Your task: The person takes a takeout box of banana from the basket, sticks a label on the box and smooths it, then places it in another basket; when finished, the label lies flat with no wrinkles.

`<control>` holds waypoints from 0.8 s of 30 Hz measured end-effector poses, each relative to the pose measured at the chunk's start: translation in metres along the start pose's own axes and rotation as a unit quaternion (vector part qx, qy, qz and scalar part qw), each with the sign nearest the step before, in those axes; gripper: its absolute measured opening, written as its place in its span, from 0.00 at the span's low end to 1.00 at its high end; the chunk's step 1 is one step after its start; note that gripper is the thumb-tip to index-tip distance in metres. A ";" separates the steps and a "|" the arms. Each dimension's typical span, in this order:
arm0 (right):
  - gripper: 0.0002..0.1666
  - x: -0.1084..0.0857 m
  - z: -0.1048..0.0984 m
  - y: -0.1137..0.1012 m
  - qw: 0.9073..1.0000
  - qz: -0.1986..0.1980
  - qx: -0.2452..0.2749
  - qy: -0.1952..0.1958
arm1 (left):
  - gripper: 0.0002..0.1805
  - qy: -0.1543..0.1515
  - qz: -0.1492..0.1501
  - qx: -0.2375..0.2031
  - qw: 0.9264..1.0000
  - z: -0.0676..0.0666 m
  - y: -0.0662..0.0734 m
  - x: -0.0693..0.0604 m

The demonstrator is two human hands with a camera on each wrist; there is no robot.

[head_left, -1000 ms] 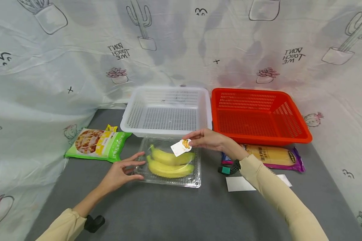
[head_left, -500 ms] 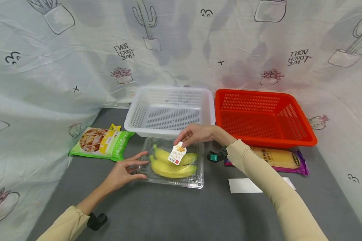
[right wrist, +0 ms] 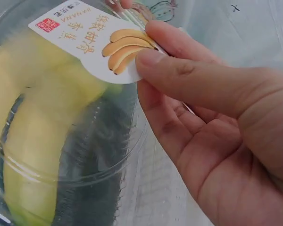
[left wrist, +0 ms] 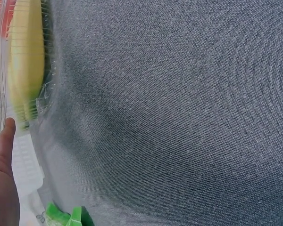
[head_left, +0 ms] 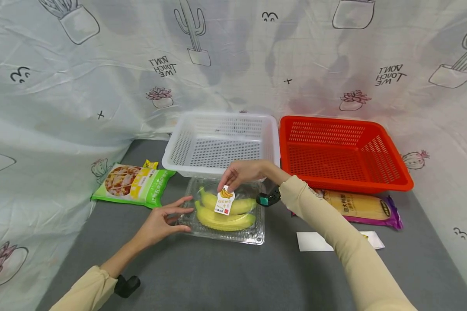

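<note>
A clear plastic clamshell box (head_left: 249,235) lies closed on the grey table, with yellow bananas (head_left: 225,219) inside. My right hand (head_left: 243,172) pinches a white banana label (head_left: 224,203) between thumb and fingers, over the lid. In the right wrist view the label (right wrist: 92,44) shows printed bananas and characters; its printed banana end is under the thumb. Whether the label touches the lid cannot be told. At the box's left side my left hand (head_left: 159,224) rests with spread fingers and thumb against the edge; in the left wrist view its thumb (left wrist: 7,139) meets the rim.
Behind the box stand a white basket (head_left: 187,168) and a red basket (head_left: 346,183). A green food packet (head_left: 134,185) lies to the left. On the right are a purple-edged noodle packet (head_left: 358,207) and white paper strips (head_left: 314,242), partly behind the right sleeve.
The right hand has moved left and lower over the box, turning the label from slanted to nearly upright in the head view. My left hand stays at the box's edge.
</note>
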State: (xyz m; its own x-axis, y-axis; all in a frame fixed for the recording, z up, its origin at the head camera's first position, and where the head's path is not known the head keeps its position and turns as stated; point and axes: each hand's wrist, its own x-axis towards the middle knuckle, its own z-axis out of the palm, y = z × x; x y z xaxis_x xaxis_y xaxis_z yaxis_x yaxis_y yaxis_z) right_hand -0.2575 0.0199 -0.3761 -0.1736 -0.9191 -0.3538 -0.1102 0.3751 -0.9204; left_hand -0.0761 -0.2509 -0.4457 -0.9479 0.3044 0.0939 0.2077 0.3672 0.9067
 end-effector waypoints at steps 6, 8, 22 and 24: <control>0.16 0.004 0.002 -0.003 0.998 -0.012 -0.062 0.005 | 0.29 -0.001 0.002 -0.005 1.000 0.001 -0.002 -0.001; 0.15 0.004 0.004 -0.004 0.997 -0.015 -0.079 0.010 | 0.28 -0.001 0.009 -0.005 1.000 0.002 -0.003 -0.001; 0.16 0.004 0.015 -0.002 0.990 -0.030 -0.133 0.043 | 0.28 -0.002 0.001 -0.011 1.000 0.002 -0.001 -0.001; 0.16 0.004 0.017 -0.002 0.987 -0.031 -0.153 0.048 | 0.29 -0.002 0.005 -0.007 1.000 0.001 -0.001 -0.001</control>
State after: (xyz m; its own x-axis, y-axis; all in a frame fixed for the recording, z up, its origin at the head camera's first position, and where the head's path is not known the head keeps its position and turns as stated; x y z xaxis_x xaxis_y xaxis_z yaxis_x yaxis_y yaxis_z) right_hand -0.2417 0.0133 -0.3784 -0.2477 -0.9310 -0.2681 -0.4109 0.3515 -0.8412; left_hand -0.0755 -0.2502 -0.4472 -0.9445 0.3123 0.1016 0.2145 0.3523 0.9110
